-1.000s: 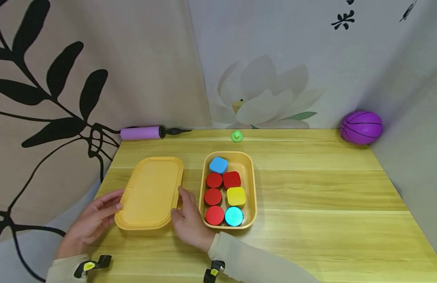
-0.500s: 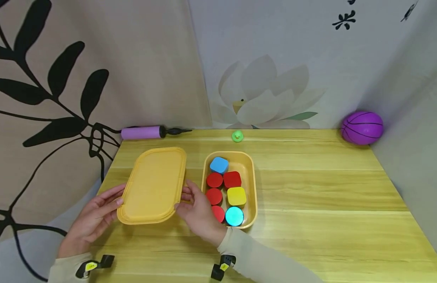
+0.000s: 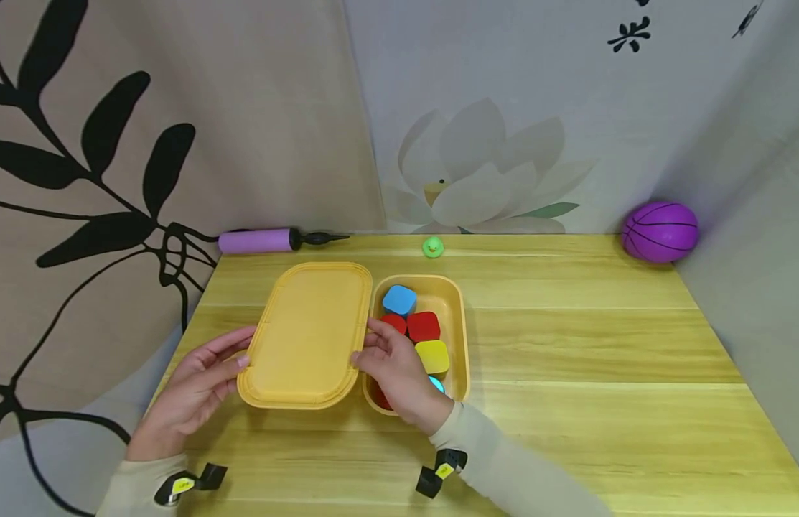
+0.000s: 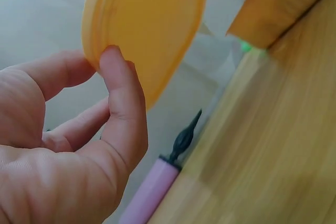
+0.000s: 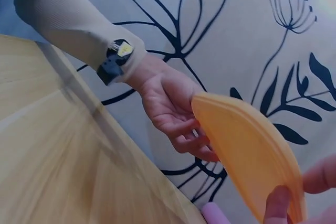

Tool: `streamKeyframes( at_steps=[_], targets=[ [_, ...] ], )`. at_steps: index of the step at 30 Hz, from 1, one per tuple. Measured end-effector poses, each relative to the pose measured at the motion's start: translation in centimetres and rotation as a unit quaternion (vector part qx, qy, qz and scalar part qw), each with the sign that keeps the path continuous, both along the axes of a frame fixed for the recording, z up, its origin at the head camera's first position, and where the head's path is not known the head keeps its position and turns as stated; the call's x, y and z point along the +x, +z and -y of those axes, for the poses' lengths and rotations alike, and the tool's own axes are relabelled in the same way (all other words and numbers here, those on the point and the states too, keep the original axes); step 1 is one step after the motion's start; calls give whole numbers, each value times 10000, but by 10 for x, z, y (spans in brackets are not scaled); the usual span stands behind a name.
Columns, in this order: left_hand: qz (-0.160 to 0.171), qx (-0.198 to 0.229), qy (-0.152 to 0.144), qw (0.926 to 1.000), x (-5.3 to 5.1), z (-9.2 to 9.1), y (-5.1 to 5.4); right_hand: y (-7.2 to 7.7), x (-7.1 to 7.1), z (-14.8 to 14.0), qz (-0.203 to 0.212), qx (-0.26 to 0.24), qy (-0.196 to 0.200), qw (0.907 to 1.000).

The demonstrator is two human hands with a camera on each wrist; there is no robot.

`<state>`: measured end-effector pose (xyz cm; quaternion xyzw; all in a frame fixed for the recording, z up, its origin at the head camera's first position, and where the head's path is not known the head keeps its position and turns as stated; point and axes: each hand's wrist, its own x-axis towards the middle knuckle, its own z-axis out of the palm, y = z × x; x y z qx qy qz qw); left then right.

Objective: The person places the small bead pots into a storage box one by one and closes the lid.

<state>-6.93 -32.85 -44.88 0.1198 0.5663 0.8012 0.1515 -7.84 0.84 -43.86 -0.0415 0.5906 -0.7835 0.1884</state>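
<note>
A yellow plastic lid (image 3: 309, 334) is held up off the table, pinched at its two long sides. My left hand (image 3: 202, 388) grips its left edge between thumb and fingers; the left wrist view shows the thumb and fingertips on the lid's rim (image 4: 94, 22). On the opposite edge, my right hand (image 3: 402, 373) pinches the lid. Right beside the lid stands a matching yellow box (image 3: 452, 301), holding a blue block (image 3: 400, 300), a red block (image 3: 423, 326), a yellow block (image 3: 433, 357) and round pieces. My right hand hides part of its contents.
A purple hand pump (image 3: 257, 241) lies along the back left edge of the wooden table (image 3: 586, 388). Near the back middle sits a small green ball with a face (image 3: 433, 247). A purple ball (image 3: 660, 232) rests in the back right corner, against the curtain.
Both hands have carried the lid up and to the right, closer to the box. My right hand now covers several of the round pieces. The box has stayed in place.
</note>
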Motion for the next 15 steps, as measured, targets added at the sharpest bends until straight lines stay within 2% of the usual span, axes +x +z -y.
streamKeyframes(
  at_steps=[7, 15],
  targets=[
    [-4, -129, -109, 9999, -1, -23, 6, 4, -17, -21, 138, -435, -198, 9988],
    [67, -124, -345, 9993, -1, -41, 7, 10, -34, -44, 53, -258, -614, 9978]
  ],
)
